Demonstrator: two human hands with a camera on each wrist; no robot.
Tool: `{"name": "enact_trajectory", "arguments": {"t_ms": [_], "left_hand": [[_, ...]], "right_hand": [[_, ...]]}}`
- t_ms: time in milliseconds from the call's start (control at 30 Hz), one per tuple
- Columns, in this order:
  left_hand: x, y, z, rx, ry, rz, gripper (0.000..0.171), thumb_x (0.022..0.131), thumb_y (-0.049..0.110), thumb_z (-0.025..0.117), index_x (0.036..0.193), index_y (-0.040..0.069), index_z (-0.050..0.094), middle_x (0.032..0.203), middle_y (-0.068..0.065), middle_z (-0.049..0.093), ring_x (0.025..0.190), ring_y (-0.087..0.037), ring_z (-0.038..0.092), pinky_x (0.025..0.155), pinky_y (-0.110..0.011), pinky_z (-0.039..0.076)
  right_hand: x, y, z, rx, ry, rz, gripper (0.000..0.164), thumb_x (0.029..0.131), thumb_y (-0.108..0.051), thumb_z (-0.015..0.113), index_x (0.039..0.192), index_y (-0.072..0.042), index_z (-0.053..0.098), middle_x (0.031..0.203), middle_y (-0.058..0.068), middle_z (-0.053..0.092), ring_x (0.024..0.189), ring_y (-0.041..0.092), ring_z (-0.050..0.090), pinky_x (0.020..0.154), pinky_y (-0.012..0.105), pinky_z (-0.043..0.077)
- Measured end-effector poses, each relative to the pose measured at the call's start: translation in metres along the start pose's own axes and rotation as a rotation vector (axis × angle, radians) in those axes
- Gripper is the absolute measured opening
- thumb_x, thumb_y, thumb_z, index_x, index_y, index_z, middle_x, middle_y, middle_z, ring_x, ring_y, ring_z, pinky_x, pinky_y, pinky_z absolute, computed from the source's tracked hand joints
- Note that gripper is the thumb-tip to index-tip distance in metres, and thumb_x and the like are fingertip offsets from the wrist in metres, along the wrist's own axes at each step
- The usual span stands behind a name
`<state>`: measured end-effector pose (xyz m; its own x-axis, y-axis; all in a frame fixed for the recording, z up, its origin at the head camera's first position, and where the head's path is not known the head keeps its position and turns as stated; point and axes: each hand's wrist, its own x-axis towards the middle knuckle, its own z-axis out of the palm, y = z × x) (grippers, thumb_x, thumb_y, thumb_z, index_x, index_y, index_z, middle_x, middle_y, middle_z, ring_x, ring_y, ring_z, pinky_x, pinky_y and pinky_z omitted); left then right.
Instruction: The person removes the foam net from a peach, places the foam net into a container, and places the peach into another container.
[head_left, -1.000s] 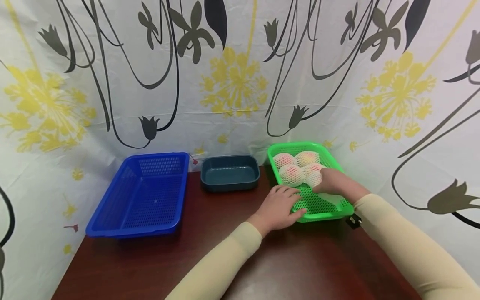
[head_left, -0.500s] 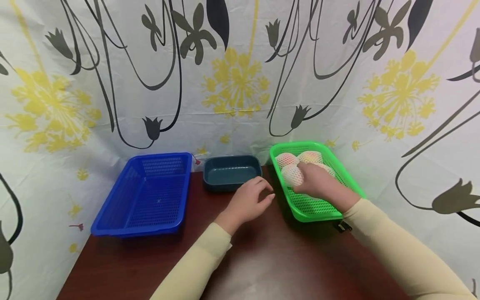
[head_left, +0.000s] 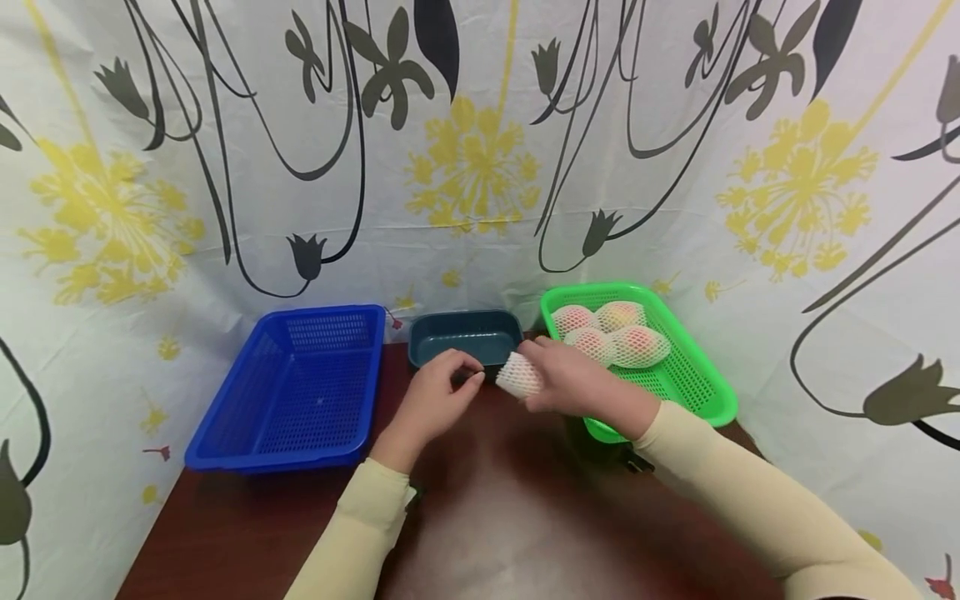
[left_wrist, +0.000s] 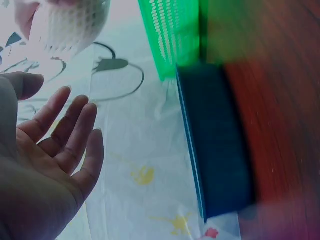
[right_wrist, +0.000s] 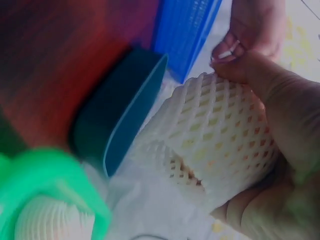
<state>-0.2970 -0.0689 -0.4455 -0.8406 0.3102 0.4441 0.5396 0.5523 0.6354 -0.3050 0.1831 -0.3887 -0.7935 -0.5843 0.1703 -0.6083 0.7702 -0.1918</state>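
My right hand [head_left: 577, 379] grips a round fruit in a white foam net [head_left: 520, 377], held over the table just left of the green basket [head_left: 720, 392]. Its thumb and fingers lie around the net in the right wrist view, where reddish and yellowish skin shows through the mesh [right_wrist: 215, 135]. The kind of fruit is unclear. My left hand [head_left: 431, 400] hovers to the left of the fruit, apart from it, with loosely bent fingers and nothing in them. In the left wrist view its palm [left_wrist: 45, 165] shows below the netted fruit [left_wrist: 70, 25].
Several netted fruits [head_left: 639, 346] lie toward the back of the green basket. A dark teal dish [head_left: 465, 321] stands at the back middle, just behind the hands. To the left is a blue basket [head_left: 281, 462]. A patterned cloth [head_left: 480, 258] hangs behind the table.
My right hand has lifted one netted fruit out of the green basket and brought it left. My left hand has left the basket's rim and moved left.
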Motion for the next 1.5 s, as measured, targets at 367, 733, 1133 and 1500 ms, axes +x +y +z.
{"name": "enact_trajectory", "arguments": {"t_ms": [367,733,1133,1500], "left_hand": [[-0.01,-0.012,-0.026,-0.064,0.09,-0.121,0.016,0.1,0.035,0.064,0.109,0.022,0.07,0.104,0.011,0.063,0.094,-0.01,0.06,0.086,-0.036,0.054],[-0.012,-0.016,-0.029,-0.086,0.109,-0.143,0.013,0.101,0.035,0.062,0.108,0.026,0.068,0.106,0.01,0.063,0.094,-0.01,0.062,0.086,-0.038,0.055],[-0.011,-0.035,-0.014,-0.058,0.102,-0.175,0.014,0.1,0.034,0.065,0.106,0.023,0.07,0.104,0.01,0.064,0.096,-0.011,0.061,0.089,-0.04,0.055],[-0.012,-0.041,-0.009,-0.045,0.088,-0.213,0.008,0.1,0.037,0.063,0.103,0.03,0.068,0.103,0.013,0.063,0.097,-0.01,0.061,0.089,-0.038,0.055]], "right_hand": [[0.041,-0.034,0.038,-0.031,-0.15,-0.132,0.058,0.074,-0.038,0.084,0.121,-0.018,0.055,0.1,-0.004,0.054,0.082,0.011,0.053,0.069,0.028,0.05],[0.063,-0.038,0.061,-0.031,-0.194,-0.151,0.064,0.074,-0.038,0.086,0.126,-0.018,0.055,0.105,-0.002,0.056,0.087,0.013,0.054,0.074,0.031,0.053],[0.071,-0.027,0.112,-0.028,-0.253,-0.161,0.071,0.075,-0.039,0.086,0.134,-0.016,0.053,0.103,0.0,0.059,0.086,0.013,0.054,0.072,0.028,0.053],[0.077,-0.028,0.132,-0.093,-0.256,-0.165,0.085,0.072,-0.04,0.088,0.144,-0.018,0.048,0.109,0.003,0.059,0.092,0.017,0.055,0.076,0.035,0.055]]}}
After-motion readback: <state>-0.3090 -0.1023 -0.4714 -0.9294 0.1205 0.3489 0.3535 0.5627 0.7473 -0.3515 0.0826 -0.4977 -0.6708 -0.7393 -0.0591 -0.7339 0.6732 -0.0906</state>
